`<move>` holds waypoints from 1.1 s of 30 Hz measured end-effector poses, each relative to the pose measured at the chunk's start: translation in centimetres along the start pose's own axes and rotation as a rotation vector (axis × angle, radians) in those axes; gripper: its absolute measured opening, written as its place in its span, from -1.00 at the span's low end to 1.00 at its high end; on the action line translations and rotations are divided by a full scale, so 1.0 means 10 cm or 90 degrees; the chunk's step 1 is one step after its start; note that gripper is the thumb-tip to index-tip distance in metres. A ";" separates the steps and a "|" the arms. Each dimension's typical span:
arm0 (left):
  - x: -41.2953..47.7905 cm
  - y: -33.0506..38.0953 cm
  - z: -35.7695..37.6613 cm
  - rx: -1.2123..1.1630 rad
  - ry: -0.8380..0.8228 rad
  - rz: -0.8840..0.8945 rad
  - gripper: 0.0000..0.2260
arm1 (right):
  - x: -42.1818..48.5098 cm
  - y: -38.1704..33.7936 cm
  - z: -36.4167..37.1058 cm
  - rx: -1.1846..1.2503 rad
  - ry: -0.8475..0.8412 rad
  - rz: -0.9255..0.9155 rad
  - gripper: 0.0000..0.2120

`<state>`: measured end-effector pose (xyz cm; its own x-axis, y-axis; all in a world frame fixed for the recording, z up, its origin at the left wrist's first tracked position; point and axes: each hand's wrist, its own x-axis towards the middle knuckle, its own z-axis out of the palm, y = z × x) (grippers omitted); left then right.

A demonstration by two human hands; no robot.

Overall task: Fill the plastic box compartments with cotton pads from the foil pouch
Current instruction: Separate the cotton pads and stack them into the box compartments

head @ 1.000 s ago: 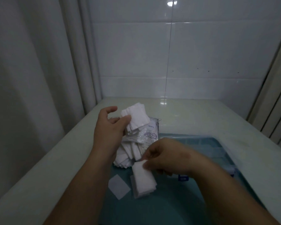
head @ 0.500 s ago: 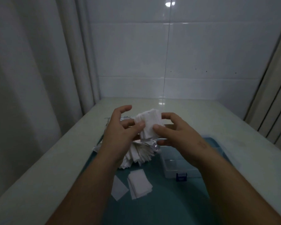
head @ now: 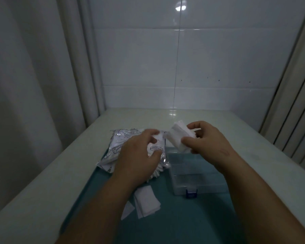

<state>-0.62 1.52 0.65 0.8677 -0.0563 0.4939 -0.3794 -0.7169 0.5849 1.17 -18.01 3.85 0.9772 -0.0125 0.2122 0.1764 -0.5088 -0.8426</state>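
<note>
My right hand (head: 203,143) pinches a small stack of white cotton pads (head: 179,139) between thumb and fingers, just above the far end of the clear plastic box (head: 195,175). The box has a blue latch (head: 191,193) on its near side. My left hand (head: 139,155) lies over the foil pouch (head: 120,143), its fingers curled round the pouch's open end, where white pads spill out. A small pile of loose pads (head: 146,205) lies on the teal mat (head: 174,222) in front of the pouch.
The teal mat covers the near part of a pale countertop (head: 74,173). A tiled wall (head: 183,67) stands behind, a curtain (head: 33,76) hangs at the left, and slatted panels (head: 298,111) rise at the right.
The pad stack passed from my left hand to my right, which carried it right over the box. My left hand dropped onto the pouch.
</note>
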 end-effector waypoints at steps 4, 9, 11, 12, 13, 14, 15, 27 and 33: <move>-0.01 -0.06 0.04 0.239 -0.136 0.060 -0.59 | 0.09 0.19 0.01 -0.210 -0.068 0.007 -0.58; 0.05 -0.19 0.05 0.314 -0.159 0.096 -0.70 | 0.06 0.26 0.10 -0.295 -0.142 0.042 -0.62; 0.07 -0.26 0.03 0.302 -0.158 0.090 -0.72 | 0.04 0.28 0.16 -0.316 -0.154 0.059 -0.61; 0.08 -0.31 0.02 0.292 -0.152 0.090 -0.73 | 0.04 0.30 0.20 -0.328 -0.152 0.057 -0.60; 0.08 -0.33 0.01 0.282 -0.146 0.088 -0.74 | 0.03 0.33 0.24 -0.345 -0.142 0.048 -0.59; 0.09 -0.35 -0.01 0.272 -0.140 0.084 -0.76 | 0.03 0.35 0.28 -0.366 -0.126 0.035 -0.58; 0.10 -0.38 -0.02 0.263 -0.135 0.077 -0.77 | 0.02 0.36 0.32 -0.385 -0.110 0.027 -0.59; 0.12 -0.39 -0.09 0.221 -0.105 0.039 -0.72 | 0.03 0.25 0.13 -0.260 -0.052 -0.084 -0.55; 0.13 -0.06 -0.02 -0.315 0.071 -0.167 -0.84 | -0.04 0.05 0.05 -0.148 -0.121 -0.123 -0.59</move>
<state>0.65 2.00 1.00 0.9244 0.1724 0.3403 -0.2841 -0.2841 0.9157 0.91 -17.79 3.12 0.9369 0.2525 0.2420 0.3497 -0.6682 -0.6567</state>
